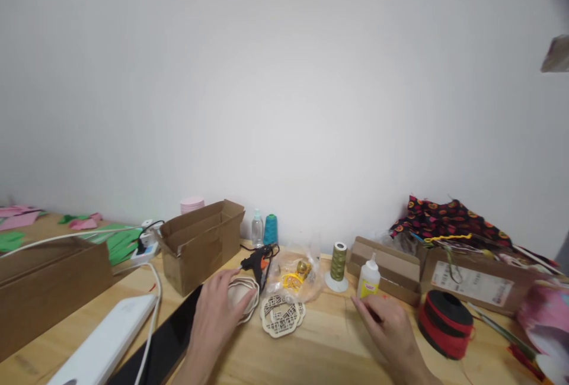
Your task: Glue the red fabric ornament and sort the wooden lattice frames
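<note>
My left hand [216, 308] grips a small stack of pale wooden scalloped frames [249, 290], thumb and fingers around its near edge. Just right of it, a pale wooden lattice cutout [281, 316] lies flat on the table. My right hand [386, 326] is closed in a pinch over the tabletop, in front of a white glue bottle [369, 277] with a yellow label. Whatever may be between those fingertips is too small to make out. Behind the lattice cutout is a clear plastic bag [278, 275] with yellow cord and a gold bell [303, 268].
A black glue gun [258, 259], an olive thread spool [338, 260] and a teal one [271, 231] stand towards the wall. Cardboard boxes [202, 252] flank the workspace. At right is a red-and-black ribbon roll [446, 324]; at left, a white power bank [106, 337] and cable [151, 326].
</note>
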`<state>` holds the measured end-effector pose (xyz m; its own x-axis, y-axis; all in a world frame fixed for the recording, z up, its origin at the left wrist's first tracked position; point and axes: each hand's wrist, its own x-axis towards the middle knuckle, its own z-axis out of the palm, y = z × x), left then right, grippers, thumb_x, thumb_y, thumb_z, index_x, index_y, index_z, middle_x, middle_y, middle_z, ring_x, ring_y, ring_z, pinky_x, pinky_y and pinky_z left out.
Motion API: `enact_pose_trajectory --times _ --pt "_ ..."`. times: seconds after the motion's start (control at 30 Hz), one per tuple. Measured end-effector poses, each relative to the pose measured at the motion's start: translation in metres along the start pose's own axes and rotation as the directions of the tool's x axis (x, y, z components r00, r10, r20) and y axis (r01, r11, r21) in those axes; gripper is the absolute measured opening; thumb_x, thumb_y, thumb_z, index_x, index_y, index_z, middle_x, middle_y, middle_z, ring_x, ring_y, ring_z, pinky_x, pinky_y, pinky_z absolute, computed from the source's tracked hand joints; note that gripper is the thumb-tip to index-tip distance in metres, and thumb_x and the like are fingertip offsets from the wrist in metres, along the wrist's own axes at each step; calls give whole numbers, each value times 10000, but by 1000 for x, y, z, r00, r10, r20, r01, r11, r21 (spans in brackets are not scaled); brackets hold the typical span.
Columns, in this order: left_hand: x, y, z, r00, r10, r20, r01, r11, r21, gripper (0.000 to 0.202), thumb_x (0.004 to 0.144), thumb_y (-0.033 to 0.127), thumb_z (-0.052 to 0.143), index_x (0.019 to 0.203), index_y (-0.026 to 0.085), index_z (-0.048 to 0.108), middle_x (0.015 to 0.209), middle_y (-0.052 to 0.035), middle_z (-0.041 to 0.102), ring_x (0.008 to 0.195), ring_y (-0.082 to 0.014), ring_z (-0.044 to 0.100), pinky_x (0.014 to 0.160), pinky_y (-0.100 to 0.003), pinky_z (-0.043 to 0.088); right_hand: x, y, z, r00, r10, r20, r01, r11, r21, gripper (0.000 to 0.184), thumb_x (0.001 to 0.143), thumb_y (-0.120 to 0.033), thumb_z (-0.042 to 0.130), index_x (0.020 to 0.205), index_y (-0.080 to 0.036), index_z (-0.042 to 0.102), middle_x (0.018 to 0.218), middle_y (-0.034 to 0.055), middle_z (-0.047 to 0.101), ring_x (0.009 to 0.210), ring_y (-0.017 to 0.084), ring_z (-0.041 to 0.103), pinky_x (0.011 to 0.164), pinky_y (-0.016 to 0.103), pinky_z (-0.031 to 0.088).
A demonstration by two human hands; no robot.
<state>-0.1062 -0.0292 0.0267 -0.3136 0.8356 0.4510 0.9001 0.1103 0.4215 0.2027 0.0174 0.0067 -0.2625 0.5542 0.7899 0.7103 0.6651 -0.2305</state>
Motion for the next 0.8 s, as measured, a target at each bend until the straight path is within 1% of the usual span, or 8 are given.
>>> enact_pose_trajectory --times 0.07,0.1,0.17,0.2,0.33,0.53,0.67,0.8 --pt "-2 -3 6 999 -28 28 26 998 62 610 635 441 553 1148 130 441 1180 -167 452 1127 -310 365 937 -460 243 0 0 1 1000 0 1 0 1000 -3 384 823 -337 429 492 -165 521 417 -22 488 389 85 440 458 210 293" --pt "-3 -3 10 998 -45 48 41 995 89 647 619 420 566 1179 131 421 1210 -184 426 1148 -333 339 937 -502 217 0 0 1 1000 0 2 0 1000 -3 387 824 -340 427 491 -165 519 418 -21 490 389 85 442 455 209 292" --pt "-6 -3 16 993 -80 86 69 989 131 653 622 381 556 1211 147 398 1232 -193 413 1151 -355 339 924 -562 182 0 0 1 1000 0 0 0 1000 -4 392 827 -343 419 492 -165 518 423 -18 500 391 85 453 453 206 295" --pt "-7 -3 18 990 -94 101 79 986 145 645 633 365 540 1223 157 384 1237 -185 415 1141 -351 357 920 -570 182 1 0 1 1000 1 -2 -1 1000 -5 393 828 -343 418 494 -165 520 428 -15 507 397 87 462 457 206 298" --pt "-6 -4 17 980 -131 147 104 978 183 648 656 353 498 1255 174 329 1251 -143 417 1107 -318 409 915 -532 240 2 1 1 1000 6 -6 -6 1000 -15 393 826 -343 420 488 -166 515 427 -15 506 401 91 461 466 211 301" --pt "-2 -5 14 971 -158 180 118 969 215 633 671 385 470 1256 193 321 1282 -129 376 1157 -286 361 923 -465 269 2 0 -1 1000 18 4 -18 1000 -20 400 825 -347 414 481 -167 509 419 -21 486 395 88 448 461 208 303" --pt "-3 -4 16 966 -166 199 119 966 230 610 671 394 476 1240 214 347 1299 -123 360 1181 -284 333 932 -486 247 3 -1 -2 1000 27 9 -27 999 -19 408 827 -346 407 471 -169 499 418 -22 481 397 89 444 463 208 302" --pt "-3 -3 16 963 -169 211 119 965 232 609 679 388 474 1241 194 346 1303 -128 362 1194 -286 314 935 -500 238 2 1 -2 999 36 13 -35 999 -12 380 824 -337 419 502 -165 528 439 -16 514 416 92 471 478 208 311"
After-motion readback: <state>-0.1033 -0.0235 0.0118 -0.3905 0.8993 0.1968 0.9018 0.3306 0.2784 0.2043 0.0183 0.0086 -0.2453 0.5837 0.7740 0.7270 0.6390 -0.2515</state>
